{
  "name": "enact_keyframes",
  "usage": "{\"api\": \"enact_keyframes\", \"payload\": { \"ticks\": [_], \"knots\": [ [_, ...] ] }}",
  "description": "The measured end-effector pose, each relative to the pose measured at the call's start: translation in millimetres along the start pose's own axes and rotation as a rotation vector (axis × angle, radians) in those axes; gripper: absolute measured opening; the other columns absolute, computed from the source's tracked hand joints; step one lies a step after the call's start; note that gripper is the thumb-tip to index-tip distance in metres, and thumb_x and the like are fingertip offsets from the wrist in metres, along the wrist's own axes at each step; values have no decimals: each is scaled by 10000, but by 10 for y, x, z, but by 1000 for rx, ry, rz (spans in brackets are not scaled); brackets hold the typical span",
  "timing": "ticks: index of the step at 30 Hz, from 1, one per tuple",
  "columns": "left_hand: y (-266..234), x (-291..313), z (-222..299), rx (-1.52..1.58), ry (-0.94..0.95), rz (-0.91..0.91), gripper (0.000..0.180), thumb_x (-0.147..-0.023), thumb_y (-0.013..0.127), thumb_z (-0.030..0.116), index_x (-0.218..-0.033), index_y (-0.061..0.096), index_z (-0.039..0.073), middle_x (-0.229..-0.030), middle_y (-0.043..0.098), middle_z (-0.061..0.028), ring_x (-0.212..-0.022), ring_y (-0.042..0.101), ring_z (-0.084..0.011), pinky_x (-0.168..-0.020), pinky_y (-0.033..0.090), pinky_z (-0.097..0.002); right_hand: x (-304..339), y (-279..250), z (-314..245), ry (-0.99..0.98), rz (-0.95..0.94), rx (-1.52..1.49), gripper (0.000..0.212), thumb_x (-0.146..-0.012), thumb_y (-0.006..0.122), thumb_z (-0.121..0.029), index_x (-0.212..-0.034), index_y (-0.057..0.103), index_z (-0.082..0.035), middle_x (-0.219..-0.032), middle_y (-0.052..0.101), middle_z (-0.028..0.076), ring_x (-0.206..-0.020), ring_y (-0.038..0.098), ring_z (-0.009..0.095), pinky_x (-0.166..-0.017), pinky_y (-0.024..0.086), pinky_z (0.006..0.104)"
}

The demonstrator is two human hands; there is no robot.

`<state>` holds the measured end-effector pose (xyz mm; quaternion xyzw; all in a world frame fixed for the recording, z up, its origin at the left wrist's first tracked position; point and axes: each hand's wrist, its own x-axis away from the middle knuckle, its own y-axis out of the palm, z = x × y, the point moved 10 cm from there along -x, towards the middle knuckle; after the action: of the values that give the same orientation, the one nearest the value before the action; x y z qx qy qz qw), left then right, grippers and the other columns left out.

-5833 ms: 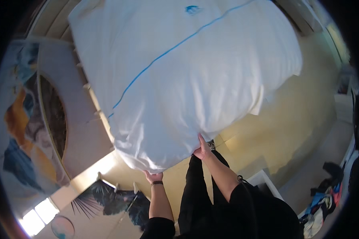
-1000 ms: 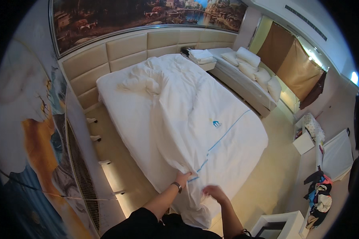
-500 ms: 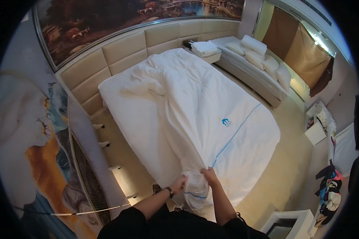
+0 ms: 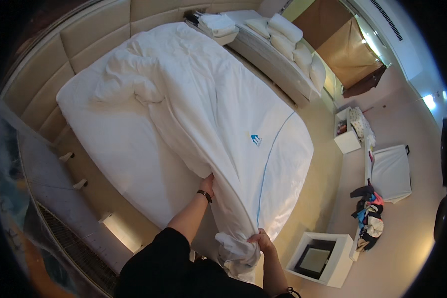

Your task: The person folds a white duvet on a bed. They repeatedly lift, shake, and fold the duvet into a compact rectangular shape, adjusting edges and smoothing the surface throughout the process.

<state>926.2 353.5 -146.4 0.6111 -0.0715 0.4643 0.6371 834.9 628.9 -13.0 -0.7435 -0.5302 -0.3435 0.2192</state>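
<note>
Head view is showing a white duvet lying rumpled across a round white bed, its near edge hanging off toward 6 o'clock. Left hand, wearing a dark wristband, is pressing into the duvet's fold; whether its fingers are closed is hidden by cloth. Right hand is clamping the bunched corner at 6 o'clock. Soft, creased fabric is carrying a thin blue stripe and a small blue emblem near centre. Padded beige headboard is curving at 11 o'clock. White pillows are sitting at 1 o'clock, a white bedside cabinet at 5 o'clock, and a heap of coloured clothes at 4 o'clock.
</note>
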Motion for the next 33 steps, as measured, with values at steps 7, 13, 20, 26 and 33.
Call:
{"api": "enact_keyframes", "payload": {
  "ticks": [7, 13, 20, 26, 33],
  "knots": [
    [-209, 1224, 1243, -247, 480, 136, 388, -911, 596, 152, -1245, 501, -20, -1142, 596, -93, -955, 597, -190, -799, 505, -313, -344, 133, -599, -309, 261, 1127, 455, -748, 721, -284, -1100, 650, -4, -926, 683, 114, -924, 624, 229, -807, 472, 335],
    [-231, 2156, 1538, -787, 671, 163, 286, -891, 624, 167, -1005, 618, -95, -900, 677, -106, -799, 622, -157, -722, 484, -314, -866, 2453, -1655, -601, -2, 709, 857, -665, 768, -248, -1347, 346, 54, -1252, 495, 272, -1180, 471, 393, -970, 410, 419],
    [-582, 1749, 1359, -568, 214, -17, 393, -907, 629, 285, -1145, 588, -25, -1057, 644, -104, -967, 594, -153, -827, 467, -315, -1496, 2272, -1175, -441, 50, 520, 229, -667, 567, -50, -877, 585, 39, -708, 603, 103, -654, 569, 261, -599, 441, 353],
    [-485, 1504, 1364, 150, 150, -109, 694, -925, 449, 564, -1347, 395, 15, -1339, 490, -98, -1213, 473, -235, -1010, 396, -360, -1077, 2417, -1351, -236, -242, -92, 291, -649, 432, 97, -848, 631, 21, -764, 595, -11, -722, 533, 87, -652, 424, 232],
    [-829, 1277, 1712, -237, 194, 35, 345, -933, 454, 225, -1155, 578, -8, -1170, 617, -137, -1042, 602, -266, -922, 484, -370, -1095, 2209, -948, -368, -164, -47, 318, -781, 613, -100, -1091, 597, -31, -1050, 604, 94, -924, 565, 195, -795, 471, 318]
  ]
}}
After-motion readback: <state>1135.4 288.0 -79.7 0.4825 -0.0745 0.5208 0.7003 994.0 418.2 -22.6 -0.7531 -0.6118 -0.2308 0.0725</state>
